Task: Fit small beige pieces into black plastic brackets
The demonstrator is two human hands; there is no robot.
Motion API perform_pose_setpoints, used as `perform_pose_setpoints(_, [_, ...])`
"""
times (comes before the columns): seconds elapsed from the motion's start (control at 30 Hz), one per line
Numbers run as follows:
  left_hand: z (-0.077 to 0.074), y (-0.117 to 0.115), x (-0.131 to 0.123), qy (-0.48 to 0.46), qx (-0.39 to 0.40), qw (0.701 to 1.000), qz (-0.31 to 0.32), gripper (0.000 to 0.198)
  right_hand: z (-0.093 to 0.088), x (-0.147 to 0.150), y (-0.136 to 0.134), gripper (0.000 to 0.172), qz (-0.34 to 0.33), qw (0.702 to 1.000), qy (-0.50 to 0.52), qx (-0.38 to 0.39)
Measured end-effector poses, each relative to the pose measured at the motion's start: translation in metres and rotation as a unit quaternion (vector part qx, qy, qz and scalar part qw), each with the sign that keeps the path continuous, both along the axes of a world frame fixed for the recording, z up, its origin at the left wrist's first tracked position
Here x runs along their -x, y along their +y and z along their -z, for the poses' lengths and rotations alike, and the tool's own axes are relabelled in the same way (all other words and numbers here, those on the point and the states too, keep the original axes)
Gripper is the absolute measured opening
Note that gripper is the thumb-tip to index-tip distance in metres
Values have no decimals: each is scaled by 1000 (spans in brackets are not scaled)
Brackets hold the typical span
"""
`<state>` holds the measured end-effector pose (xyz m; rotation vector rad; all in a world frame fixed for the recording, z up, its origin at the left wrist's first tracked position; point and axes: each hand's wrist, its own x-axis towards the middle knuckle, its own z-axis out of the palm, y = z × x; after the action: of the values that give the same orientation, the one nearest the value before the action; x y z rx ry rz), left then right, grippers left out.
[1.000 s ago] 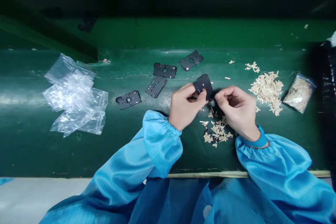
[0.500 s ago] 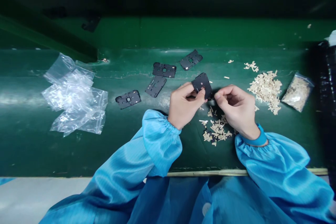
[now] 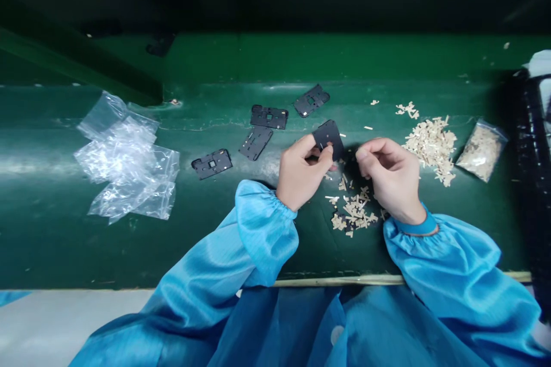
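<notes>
My left hand (image 3: 301,175) pinches a small black plastic frame piece (image 3: 328,136) and holds it tilted just above the green table (image 3: 215,229). My right hand (image 3: 390,175) hovers a little to the right of the piece, fingers curled and pinched together; whether anything is in them I cannot make out. Below and between my hands lies a small heap of pale strip scraps (image 3: 353,212). Several more black frame pieces lie flat to the upper left, such as the nearest one (image 3: 256,142) and another (image 3: 212,163).
A bigger pile of pale strips (image 3: 430,142) and a small filled plastic bag (image 3: 481,151) lie to the right. Crumpled clear bags (image 3: 129,163) lie at the left. A dark object (image 3: 536,126) stands at the right edge. The table's front edge (image 3: 344,280) runs below my sleeves.
My right hand has drawn slightly away to the right from the black piece, which it touched before. My left hand still holds the piece. The view shifted a little.
</notes>
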<state>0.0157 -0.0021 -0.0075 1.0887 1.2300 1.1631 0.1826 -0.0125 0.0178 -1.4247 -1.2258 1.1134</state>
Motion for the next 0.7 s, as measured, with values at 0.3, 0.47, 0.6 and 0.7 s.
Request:
perform_pose_setpoints(0.3, [-8, -2, 5, 18, -74, 994, 73, 12, 5, -4, -2, 17, -31, 996, 78, 34])
perform_pose_setpoints(0.47, [-10, -1, 3, -30, -44, 994, 91, 13, 2, -3, -2, 16, -48, 996, 63, 37])
perform_pose_setpoints(0.6, [-9, 2, 6, -55, -30, 992, 110, 24, 2, -3, -2, 16, -56, 996, 62, 42])
perform_pose_setpoints(0.7, [-10, 3, 8, -57, -21, 988, 141, 29, 2, -3, -2, 17, -55, 996, 55, 46])
